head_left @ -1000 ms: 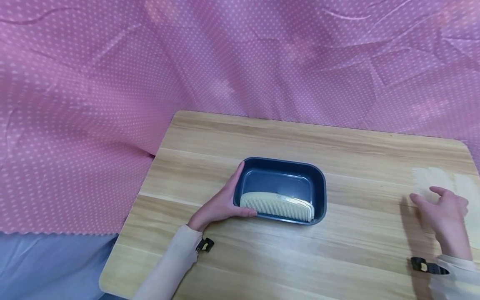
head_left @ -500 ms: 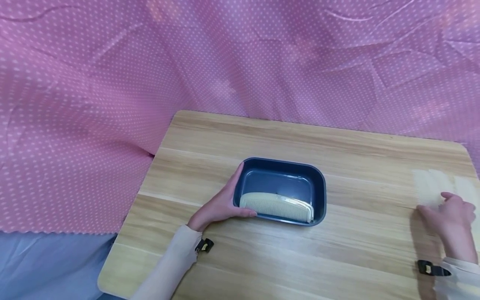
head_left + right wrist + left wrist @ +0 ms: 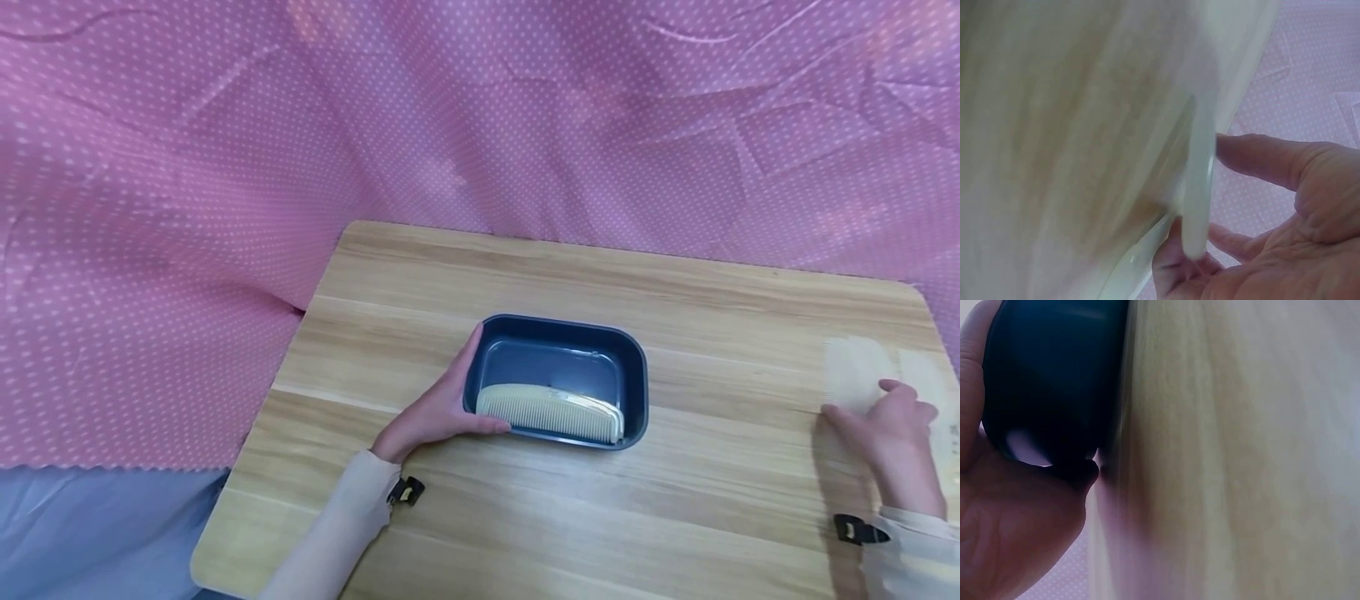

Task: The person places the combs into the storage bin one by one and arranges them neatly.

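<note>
In the head view a dark blue rectangular plastic box stands mid-table. One cream comb lies along its near inner wall, teeth toward the near side. My left hand grips the box's left end, thumb at the near corner and fingers along the far side; the left wrist view shows the hand against the box wall. At the right, my right hand covers part of two more cream combs. In the right wrist view a comb sits edge-on between its thumb and fingers.
Another cream comb lies by the fingers in the right wrist view, on the wooden tabletop near its right edge. Pink dotted cloth hangs behind the table and down its left side. Both wrists wear black straps.
My right hand first moved slightly down and right onto the combs, then a little back left. The left hand stays on the box, and the comb inside it has not moved.
</note>
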Demonstrator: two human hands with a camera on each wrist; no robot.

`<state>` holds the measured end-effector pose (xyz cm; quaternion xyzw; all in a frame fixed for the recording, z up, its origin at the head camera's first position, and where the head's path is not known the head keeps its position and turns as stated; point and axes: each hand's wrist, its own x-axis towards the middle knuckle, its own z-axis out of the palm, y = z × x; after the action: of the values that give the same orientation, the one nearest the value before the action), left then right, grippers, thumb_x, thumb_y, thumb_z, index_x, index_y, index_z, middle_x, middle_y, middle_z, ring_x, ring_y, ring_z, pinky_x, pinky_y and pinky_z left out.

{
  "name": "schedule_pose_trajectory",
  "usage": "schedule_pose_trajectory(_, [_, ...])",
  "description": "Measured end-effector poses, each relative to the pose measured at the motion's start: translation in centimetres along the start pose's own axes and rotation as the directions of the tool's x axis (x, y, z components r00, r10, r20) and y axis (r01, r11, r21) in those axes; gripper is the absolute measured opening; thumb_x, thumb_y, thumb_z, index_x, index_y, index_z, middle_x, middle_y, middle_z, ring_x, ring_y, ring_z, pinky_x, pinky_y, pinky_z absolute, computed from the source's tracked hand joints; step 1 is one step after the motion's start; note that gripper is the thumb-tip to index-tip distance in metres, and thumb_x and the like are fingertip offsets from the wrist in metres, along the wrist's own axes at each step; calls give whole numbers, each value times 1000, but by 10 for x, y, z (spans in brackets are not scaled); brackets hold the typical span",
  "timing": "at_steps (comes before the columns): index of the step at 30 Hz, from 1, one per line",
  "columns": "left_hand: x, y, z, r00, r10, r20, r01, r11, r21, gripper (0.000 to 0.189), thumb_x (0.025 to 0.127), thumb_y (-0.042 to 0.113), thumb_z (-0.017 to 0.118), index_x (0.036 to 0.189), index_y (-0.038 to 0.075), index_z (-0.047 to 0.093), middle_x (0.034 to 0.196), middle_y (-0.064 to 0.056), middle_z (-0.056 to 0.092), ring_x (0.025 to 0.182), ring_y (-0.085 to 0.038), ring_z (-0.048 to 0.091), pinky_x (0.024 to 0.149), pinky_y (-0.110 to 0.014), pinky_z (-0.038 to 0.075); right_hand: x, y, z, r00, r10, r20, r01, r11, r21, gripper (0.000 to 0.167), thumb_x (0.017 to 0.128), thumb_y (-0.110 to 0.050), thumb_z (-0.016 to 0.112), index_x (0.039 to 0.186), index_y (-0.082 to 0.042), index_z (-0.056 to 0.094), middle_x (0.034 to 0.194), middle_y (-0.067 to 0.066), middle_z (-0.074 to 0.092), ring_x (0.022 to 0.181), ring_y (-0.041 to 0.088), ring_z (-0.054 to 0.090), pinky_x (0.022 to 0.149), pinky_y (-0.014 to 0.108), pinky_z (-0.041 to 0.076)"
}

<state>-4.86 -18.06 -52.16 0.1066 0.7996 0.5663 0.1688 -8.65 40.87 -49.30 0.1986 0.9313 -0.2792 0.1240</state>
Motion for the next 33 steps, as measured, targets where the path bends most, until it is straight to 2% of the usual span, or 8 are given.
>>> schedule_pose_trajectory(8, [-1, -1, 0, 1000, 1, 3, -1, 1000, 10, 143, 83, 30, 98, 174, 41, -11, 179, 17, 0, 165, -18, 6, 127, -64, 15, -3, -2, 3, 997, -73, -40, 74, 996, 42, 87, 98, -8, 58, 161, 21, 6, 130, 56, 35, 118, 69, 42, 98, 77, 39])
schedule_pose_trajectory(13, [-1, 0, -1, 1000, -2, 0, 2, 1000, 6, 143, 83, 29, 98, 175, 40, -11, 179, 17, 1, 165, -19, 7, 127, -64, 15, -5, -6, 4, 982, -164, -91, 168, 985, 35, 76, 96, 1, 43, 164, 16, 14, 134, 50, 44, 111, 60, 48, 76, 54, 43])
schedule_pose_trajectory(19, [-1, 2, 0, 1000, 10, 1, -10, 1000, 7, 143, 82, 29, 98, 175, 36, -11, 180, 14, 0, 165, -21, 7, 127, -65, 15, -8, -11, 10, 971, -217, -103, 224, 972, 72, 70, 100, -2, 45, 164, 15, 19, 137, 49, 44, 112, 59, 51, 72, 32, 38])
schedule_pose_trajectory(21, [-1, 3, -1, 1000, 9, 1, -9, 1000, 5, 143, 83, 29, 98, 175, 36, -11, 180, 15, 0, 165, -20, 7, 127, -64, 15, -8, -13, 13, 968, -227, -109, 239, 964, 113, 69, 102, -3, 47, 163, 15, 21, 135, 47, 45, 106, 47, 56, 70, 25, 39])
schedule_pose_trajectory(24, [-1, 3, 0, 1000, 1, -1, -1, 1000, 5, 144, 83, 29, 98, 175, 37, -11, 179, 18, 0, 165, -17, 7, 128, -62, 16, -11, -18, 19, 964, -235, -128, 257, 945, 200, 66, 104, -2, 50, 163, 15, 25, 128, 35, 52, 94, 15, 55, 66, 13, 41])
schedule_pose_trajectory(27, [-1, 4, 0, 1000, -2, 0, 2, 1000, 10, 143, 83, 30, 98, 175, 37, -11, 179, 19, 0, 165, -16, 7, 128, -62, 16, -14, -22, 26, 961, -236, -143, 273, 889, 368, 50, 105, 2, 54, 155, -4, 49, 114, 4, 61, 88, -7, 49, 69, 7, 45])
schedule_pose_trajectory(30, [0, 3, 0, 1000, -6, 3, 6, 1000, 13, 143, 83, 31, 98, 175, 38, -11, 179, 18, 0, 165, -17, 6, 128, -62, 16, -17, -28, 31, 959, -234, -161, 284, 816, 503, 49, 105, 5, 57, 137, -32, 57, 102, -23, 59, 91, -10, 55, 74, 5, 47])
schedule_pose_trajectory(33, [0, 2, -1, 1000, -6, 2, 6, 1000, 12, 142, 83, 31, 98, 175, 39, -11, 179, 18, 0, 165, -18, 6, 127, -64, 15, -21, -37, 35, 954, -243, -177, 300, 749, 591, 51, 104, 7, 59, 130, -38, 60, 100, -25, 64, 92, -10, 60, 74, 5, 48])
